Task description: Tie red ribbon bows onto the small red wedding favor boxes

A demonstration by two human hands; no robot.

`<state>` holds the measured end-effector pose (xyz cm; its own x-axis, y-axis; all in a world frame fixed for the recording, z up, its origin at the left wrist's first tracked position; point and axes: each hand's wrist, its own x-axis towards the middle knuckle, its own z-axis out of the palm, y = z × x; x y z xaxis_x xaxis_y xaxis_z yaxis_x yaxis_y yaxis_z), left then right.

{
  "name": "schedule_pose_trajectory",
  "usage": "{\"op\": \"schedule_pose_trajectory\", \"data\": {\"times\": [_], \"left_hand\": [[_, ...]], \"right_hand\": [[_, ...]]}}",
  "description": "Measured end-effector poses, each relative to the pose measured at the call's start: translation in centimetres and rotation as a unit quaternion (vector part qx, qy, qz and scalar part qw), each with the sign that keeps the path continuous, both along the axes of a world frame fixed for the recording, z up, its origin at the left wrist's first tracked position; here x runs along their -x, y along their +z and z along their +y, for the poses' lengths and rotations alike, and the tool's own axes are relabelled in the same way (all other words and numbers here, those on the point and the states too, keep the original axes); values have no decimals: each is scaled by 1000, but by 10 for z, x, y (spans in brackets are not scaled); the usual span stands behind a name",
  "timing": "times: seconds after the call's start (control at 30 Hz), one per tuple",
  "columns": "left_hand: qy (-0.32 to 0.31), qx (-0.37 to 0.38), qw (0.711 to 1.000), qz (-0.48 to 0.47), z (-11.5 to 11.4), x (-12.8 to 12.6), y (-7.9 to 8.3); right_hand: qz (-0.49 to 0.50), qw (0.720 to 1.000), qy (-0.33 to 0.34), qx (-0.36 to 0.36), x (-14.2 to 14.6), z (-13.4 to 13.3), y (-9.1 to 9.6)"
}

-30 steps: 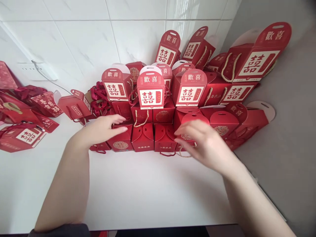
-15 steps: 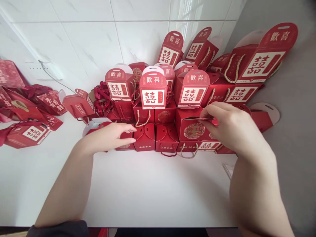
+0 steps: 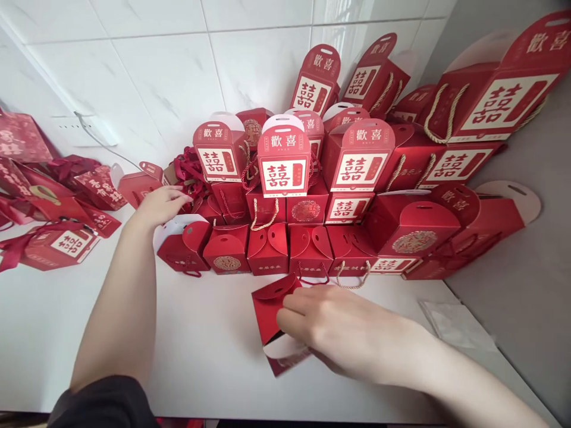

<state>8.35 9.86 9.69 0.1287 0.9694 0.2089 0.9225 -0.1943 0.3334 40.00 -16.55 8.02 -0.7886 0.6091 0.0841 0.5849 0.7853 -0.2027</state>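
My right hand (image 3: pixel 339 330) is closed round a small red gift box (image 3: pixel 273 309) that lies tilted on the white table (image 3: pixel 209 351), in front of the front row of boxes. My left hand (image 3: pixel 163 202) reaches to the left end of the stack, fingers stretched over a small red box with a white flap (image 3: pixel 182 241) and close to a bundle of red ribbon (image 3: pixel 187 169). It holds nothing that I can see. Several red boxes with gold double-happiness labels are stacked in rows (image 3: pixel 285 178) against the tiled wall.
More red boxes and bags (image 3: pixel 49 202) lie loose at the far left of the table. Large red boxes with rope handles (image 3: pixel 486 113) lean on the grey wall at right. A clear plastic sheet (image 3: pixel 455 324) lies near the table's right edge.
My right hand came down from the stack at right and pulled a small red box onto the bare table in front. My left hand moved back and left toward the ribbons.
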Motion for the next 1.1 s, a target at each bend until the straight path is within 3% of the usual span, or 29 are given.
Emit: {"op": "schedule_pose_trajectory", "data": {"times": [0.13,0.3,0.4,0.47,0.53,0.63,0.7,0.77,0.83,0.9,1.0,1.1], "left_hand": [[-70,50,996,21,28,-15,-1],[-35,-13,999,2,32,-15,2],[-6,-104,994,-45,14,-16,11],[-24,-164,978,-129,-6,-23,20],[-86,-221,926,-294,-32,-35,30],[-163,-238,860,-421,-80,-58,40],[-220,-182,838,-466,-113,-73,41],[-288,-28,845,-449,-142,-87,36],[-336,136,843,-397,-164,-99,30],[-372,239,822,-360,-177,-109,24],[-409,303,788,-346,-185,-118,19],[-421,325,774,-343,-185,-121,17]], "right_hand": [[-29,994,-62,82,1,-5,-8],[-10,992,-108,70,-8,-10,-1],[-2,991,-123,57,-13,-9,4],[3,991,-128,50,-16,-9,6],[4,990,-131,46,-19,-9,8],[21,989,-138,43,-21,-11,11],[76,985,-144,54,-21,-11,12],[186,968,-150,72,-20,-8,13],[313,933,-154,84,-19,-2,12],[403,896,-143,121,-18,5,10],[462,840,-96,270,-18,18,4],[503,770,-32,390,-19,30,-8]]}}
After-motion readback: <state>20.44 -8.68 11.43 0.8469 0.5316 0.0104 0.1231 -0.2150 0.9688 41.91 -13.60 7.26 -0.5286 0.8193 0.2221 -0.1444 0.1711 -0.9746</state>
